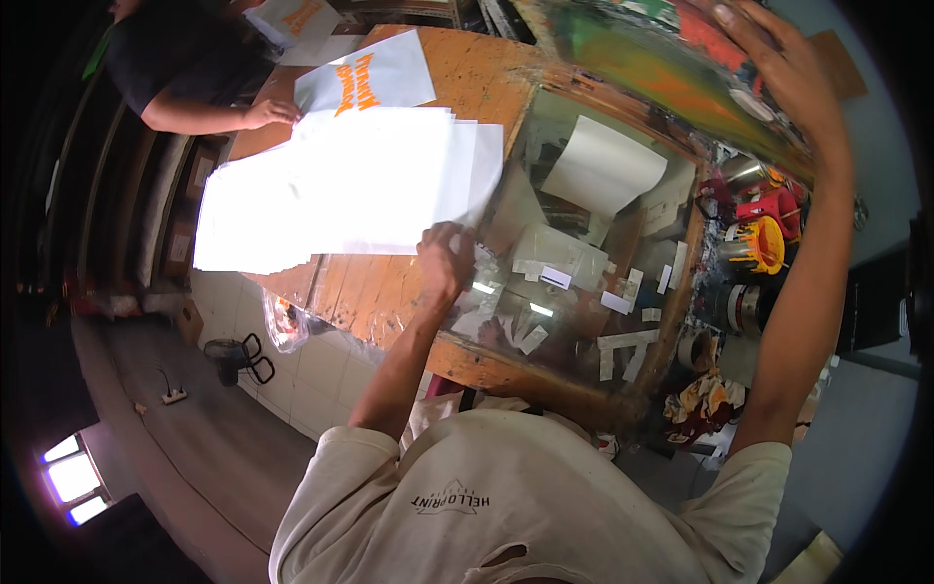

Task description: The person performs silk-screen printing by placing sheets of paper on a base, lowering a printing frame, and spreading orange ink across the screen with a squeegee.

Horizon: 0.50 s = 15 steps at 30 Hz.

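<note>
Near the body, my left hand (447, 259) has its fingers curled at the front right corner of a large stack of white paper sheets (341, 185), closed on a sheet's edge. The stack's edges are uneven and its top looks glaring bright. My right hand (783, 68) grips the upper edge of a tilted, paint-smeared screen-printing frame (632, 54), raised at the far right. Below the frame, a curled white sheet (605, 165) lies on the glass tabletop (574, 331), which has several bits of tape stuck to it.
At the far left, a co-worker's hand (270, 114) touches a sheet with orange print (365, 78). Paint cans, one dripping yellow (764, 245), and crumpled rags (705, 404) line the table's right side. A wooden tabletop (370, 292) lies under the stack. A black fan-like object (229, 358) stands on the floor.
</note>
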Motion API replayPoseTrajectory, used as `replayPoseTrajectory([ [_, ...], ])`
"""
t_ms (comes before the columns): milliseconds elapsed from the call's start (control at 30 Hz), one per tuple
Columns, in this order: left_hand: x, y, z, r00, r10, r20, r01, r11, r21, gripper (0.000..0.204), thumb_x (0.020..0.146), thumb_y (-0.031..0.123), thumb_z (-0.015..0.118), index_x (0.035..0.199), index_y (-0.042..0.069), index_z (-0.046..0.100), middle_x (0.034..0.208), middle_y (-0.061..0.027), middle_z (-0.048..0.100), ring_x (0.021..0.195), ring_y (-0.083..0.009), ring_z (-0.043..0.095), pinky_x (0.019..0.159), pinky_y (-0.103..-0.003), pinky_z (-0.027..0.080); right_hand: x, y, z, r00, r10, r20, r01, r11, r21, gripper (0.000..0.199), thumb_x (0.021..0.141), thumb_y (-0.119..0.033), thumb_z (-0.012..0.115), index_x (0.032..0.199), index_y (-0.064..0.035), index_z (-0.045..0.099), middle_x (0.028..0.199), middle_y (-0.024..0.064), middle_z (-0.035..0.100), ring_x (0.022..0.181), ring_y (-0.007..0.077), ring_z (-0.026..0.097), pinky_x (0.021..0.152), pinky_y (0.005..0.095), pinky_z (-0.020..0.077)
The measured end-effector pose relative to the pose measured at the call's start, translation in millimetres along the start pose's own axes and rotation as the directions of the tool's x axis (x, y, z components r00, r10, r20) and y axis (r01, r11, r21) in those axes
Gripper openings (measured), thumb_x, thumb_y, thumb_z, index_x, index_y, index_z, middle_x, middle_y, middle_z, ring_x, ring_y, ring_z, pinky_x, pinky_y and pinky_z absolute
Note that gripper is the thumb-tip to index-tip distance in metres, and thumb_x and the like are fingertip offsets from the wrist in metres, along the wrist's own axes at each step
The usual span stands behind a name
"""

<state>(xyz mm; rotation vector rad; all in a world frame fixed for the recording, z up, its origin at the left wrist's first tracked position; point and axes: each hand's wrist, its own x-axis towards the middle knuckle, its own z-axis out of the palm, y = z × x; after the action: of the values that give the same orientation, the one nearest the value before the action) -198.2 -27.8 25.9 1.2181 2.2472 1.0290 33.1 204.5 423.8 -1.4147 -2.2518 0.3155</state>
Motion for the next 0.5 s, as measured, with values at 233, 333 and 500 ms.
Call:
replayPoseTrajectory([
  [233, -16, 48, 37, 0.960, 0.096, 0.262, -0.190, 0.911, 0.365, 0.073, 0.098, 0.060, 0.052, 0.151, 0.009, 0.045, 0.164, -0.0258, 0.026, 0.156, -0.0457, 0.006, 0.117, -0.074, -0.002, -5, 2, -5, 0.999, -0.025, 0.032, 0.028, 0.997, -0.071, 0.042, 0.103, -0.043, 0.057, 0.100, -0.0039, 0.071, 0.078, 0.0084, 0.070, 0.063, 0.0125, 0.062, 0.063, 0.0333, 0.0524],
  [333, -10, 70, 89, 0.886, 0.308, 0.346, -0.433, 0.818, 0.379, 0.083, 0.099, 0.059, 0.051, 0.159, 0.006, 0.030, 0.167, -0.0267, 0.016, 0.155, -0.0490, 0.003, 0.114, -0.078, 0.001, -5, 20, -18, 0.999, -0.038, 0.033, 0.043, 0.986, -0.160, 0.043, 0.103, -0.044, 0.056, 0.099, -0.0042, 0.072, 0.076, 0.0084, 0.072, 0.064, 0.0114, 0.063, 0.062, 0.0343, 0.0530],
  [500, -23, 114, 157, 0.782, 0.445, 0.438, -0.587, 0.762, 0.274, 0.077, 0.101, 0.054, 0.051, 0.159, 0.009, 0.031, 0.167, -0.0270, 0.015, 0.155, -0.0481, 0.004, 0.115, -0.077, 0.003, 15, 31, -32, 0.939, -0.193, 0.285, 0.240, 0.961, -0.138, 0.044, 0.102, -0.042, 0.056, 0.094, -0.0030, 0.076, 0.079, 0.0106, 0.075, 0.068, 0.0122, 0.066, 0.063, 0.0352, 0.0552],
])
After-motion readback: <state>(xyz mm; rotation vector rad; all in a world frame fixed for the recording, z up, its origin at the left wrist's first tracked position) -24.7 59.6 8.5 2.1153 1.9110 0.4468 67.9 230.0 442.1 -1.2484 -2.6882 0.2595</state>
